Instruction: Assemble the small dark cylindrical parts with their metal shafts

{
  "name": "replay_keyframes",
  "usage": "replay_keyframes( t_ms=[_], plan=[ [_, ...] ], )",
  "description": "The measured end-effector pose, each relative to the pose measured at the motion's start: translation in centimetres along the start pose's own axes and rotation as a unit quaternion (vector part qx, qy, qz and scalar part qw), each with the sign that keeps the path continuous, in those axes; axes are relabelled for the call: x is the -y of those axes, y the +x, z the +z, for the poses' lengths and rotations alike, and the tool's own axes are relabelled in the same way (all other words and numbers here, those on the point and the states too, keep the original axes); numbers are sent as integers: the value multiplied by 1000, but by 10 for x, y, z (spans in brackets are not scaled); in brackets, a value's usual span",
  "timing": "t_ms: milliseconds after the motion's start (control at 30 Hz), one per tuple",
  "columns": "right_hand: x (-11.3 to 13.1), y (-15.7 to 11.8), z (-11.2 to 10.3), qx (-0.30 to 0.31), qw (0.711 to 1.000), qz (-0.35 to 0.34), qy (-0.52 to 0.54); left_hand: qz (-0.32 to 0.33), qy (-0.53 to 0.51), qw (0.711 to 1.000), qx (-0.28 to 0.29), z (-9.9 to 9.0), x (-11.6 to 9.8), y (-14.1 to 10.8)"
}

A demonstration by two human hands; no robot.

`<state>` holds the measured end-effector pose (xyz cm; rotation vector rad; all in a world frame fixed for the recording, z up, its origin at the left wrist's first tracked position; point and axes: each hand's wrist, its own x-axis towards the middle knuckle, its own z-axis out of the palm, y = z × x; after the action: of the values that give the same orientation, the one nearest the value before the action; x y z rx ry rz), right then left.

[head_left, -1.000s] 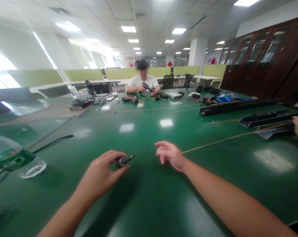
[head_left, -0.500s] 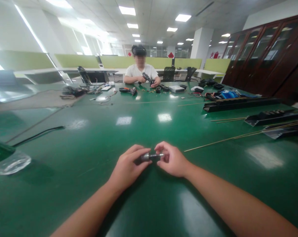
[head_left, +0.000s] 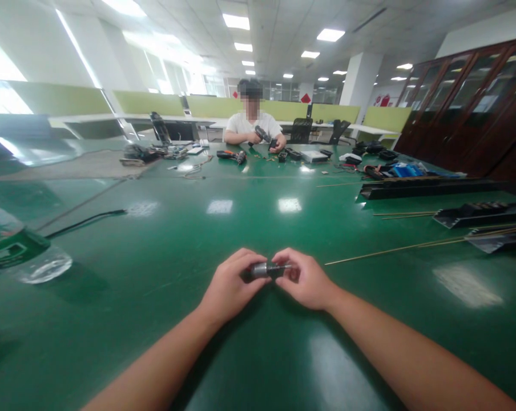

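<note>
Between my two hands lies a small silver-and-black cylinder [head_left: 260, 270] with a thin rod-like end, held sideways just over the green tabletop. My left hand [head_left: 230, 288] is closed round its silver end, thumb below and fingers above. At the black end, the thumb and forefinger of my right hand [head_left: 310, 283] are closed on the part, with the other fingers curled behind the thin end. My palm and fingers hide both tips of the cylinder, and its exact kind is not clear.
A water bottle [head_left: 18, 248] lies at the left near a black cable [head_left: 87, 222]. Thin brass-coloured rods [head_left: 395, 248] and black metal channels [head_left: 429, 187] are on the right. Across the green table [head_left: 189, 228], a person [head_left: 253, 128] holds a power drill; another drill [head_left: 232, 156] lies nearby.
The view has turned a little left, so more of the bottle shows. My right thumb and forefinger have come in onto the cylinder's black part. My left hand keeps its hold.
</note>
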<state>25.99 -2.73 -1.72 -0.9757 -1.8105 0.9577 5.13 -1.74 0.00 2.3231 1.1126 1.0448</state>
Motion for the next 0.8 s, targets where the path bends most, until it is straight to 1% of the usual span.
replay_keyframes(
  t_ms=[233,400,600,800],
  plan=[
    [1,2,-1,-20,998,-44,-50,-4,6,1000,-2,1,1,-1],
    [0,4,-1,-26,997,-35,-62,-6,11,1000,-3,2,1,-2],
    [0,4,-1,-25,997,-21,-67,-39,29,999,0,4,4,-3],
    [1,5,-2,-21,997,-24,-75,-28,32,999,6,3,0,-3]
  ],
)
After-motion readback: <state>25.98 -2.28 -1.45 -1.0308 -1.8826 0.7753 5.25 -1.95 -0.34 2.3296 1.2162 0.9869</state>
